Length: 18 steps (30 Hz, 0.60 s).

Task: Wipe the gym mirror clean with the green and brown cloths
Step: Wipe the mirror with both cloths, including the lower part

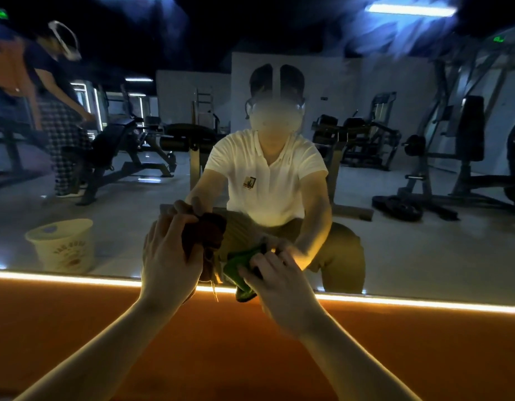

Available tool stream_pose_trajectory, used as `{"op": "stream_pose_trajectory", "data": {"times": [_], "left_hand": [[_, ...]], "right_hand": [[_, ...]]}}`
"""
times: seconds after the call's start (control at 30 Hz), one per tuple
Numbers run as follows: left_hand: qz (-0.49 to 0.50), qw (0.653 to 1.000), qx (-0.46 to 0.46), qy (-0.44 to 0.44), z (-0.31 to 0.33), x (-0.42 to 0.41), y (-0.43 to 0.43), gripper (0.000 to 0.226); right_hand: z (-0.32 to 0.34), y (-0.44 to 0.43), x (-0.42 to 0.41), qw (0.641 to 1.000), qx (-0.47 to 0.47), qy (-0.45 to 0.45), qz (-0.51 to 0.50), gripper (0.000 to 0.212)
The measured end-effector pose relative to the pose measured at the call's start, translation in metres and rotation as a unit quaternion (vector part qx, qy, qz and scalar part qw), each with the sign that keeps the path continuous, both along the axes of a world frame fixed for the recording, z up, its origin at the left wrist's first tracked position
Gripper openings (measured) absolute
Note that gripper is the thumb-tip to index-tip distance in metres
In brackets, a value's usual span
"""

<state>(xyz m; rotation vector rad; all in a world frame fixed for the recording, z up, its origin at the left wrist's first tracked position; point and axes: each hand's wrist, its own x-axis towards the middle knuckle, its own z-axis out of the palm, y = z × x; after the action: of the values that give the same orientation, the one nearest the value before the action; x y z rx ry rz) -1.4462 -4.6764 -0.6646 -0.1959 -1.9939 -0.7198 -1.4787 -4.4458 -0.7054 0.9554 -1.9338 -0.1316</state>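
Note:
The gym mirror [395, 241] fills the wall ahead, down to a glowing light strip. My left hand [168, 256] grips the bunched brown cloth [205, 241] and holds it against the lower part of the glass; a loose thread hangs from it. Just to the right and lower, my right hand [275, 280] grips the green cloth [239, 273], pressed to the glass near the mirror's bottom edge. Both hands appear again in the reflection, touching their cloths.
An orange ledge [76, 328] runs below the lit strip [424, 302]. The mirror reflects a cream bucket [62, 244] at lower left, a second person at upper left, weight benches and machines, and weight plates on the floor at right.

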Motion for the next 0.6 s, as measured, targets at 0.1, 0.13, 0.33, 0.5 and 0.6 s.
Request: {"op": "stream_pose_trajectory", "data": {"times": [0.1, 0.13, 0.33, 0.5, 0.6], "left_hand": [[0.007, 1.000, -0.004, -0.004, 0.000, -0.003, 0.001, 0.034], [0.009, 1.000, -0.004, -0.004, -0.001, -0.004, 0.002, 0.034], [0.006, 1.000, -0.020, 0.008, -0.004, -0.002, -0.003, 0.030], [-0.004, 1.000, 0.007, 0.016, -0.003, -0.001, -0.024, 0.032], [-0.010, 1.000, -0.005, 0.029, -0.004, -0.003, -0.028, 0.031]], "right_hand": [[0.039, 0.035, -0.001, 0.988, -0.135, -0.025, -0.077, 0.023], [0.055, 0.046, -0.002, 0.975, -0.192, -0.018, -0.114, 0.026], [0.064, -0.001, -0.004, 0.916, -0.363, 0.005, -0.168, 0.061], [0.002, -0.054, -0.003, 0.988, -0.140, 0.035, -0.059, 0.057], [0.002, -0.030, -0.008, 0.994, -0.087, 0.054, -0.043, 0.038]]}}
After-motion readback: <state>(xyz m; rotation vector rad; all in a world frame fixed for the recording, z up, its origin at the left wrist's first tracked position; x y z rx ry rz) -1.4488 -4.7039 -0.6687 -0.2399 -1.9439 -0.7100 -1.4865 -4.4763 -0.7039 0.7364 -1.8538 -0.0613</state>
